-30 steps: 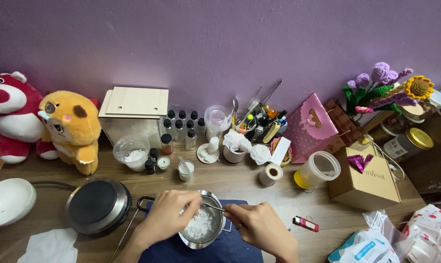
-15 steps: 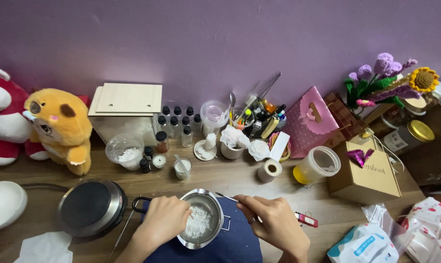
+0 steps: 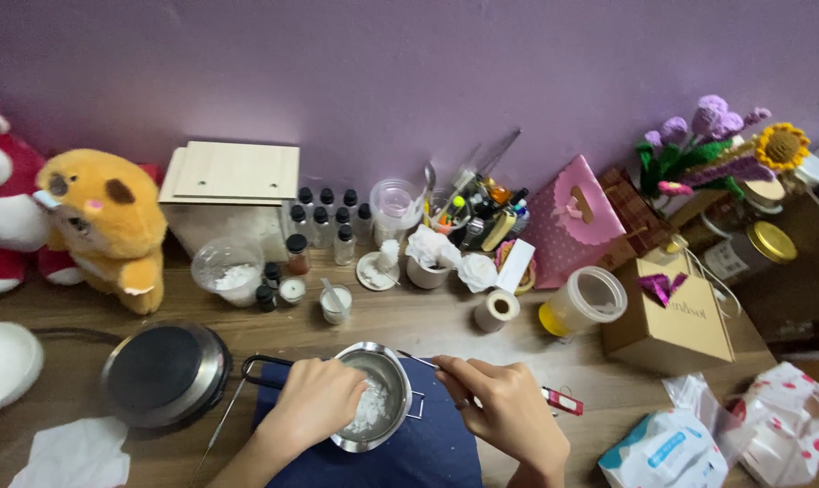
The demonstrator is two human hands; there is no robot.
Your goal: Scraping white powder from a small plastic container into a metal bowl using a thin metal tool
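A person's left hand (image 3: pixel 314 398) reaches into a small round stainless-steel pot (image 3: pixel 373 407) of white flaky wax, fingers curled together over the flakes; whether they pinch any cannot be told. The right hand (image 3: pixel 509 411), just right of the pot, holds its fingers clamped on a thin metal rod (image 3: pixel 418 360) crossing the rim. The pot sits on a dark blue cloth (image 3: pixel 427 452) directly under both hands, at the near edge of the wooden tabletop (image 3: pixel 409 316).

With the pot this close to the edge, a nudge from either wrist could tip it and scatter flakes.

Beyond the fingers, a clear plastic cup (image 3: pixel 228 269) holds white powder or flakes, and a small glass jar (image 3: pixel 335 303) holds something pale. Left of the fingers stands a round black electric hotplate (image 3: pixel 165 372), nothing on it. To the right, a yellow-bottomed clear tub (image 3: pixel 585 301) looks empty.
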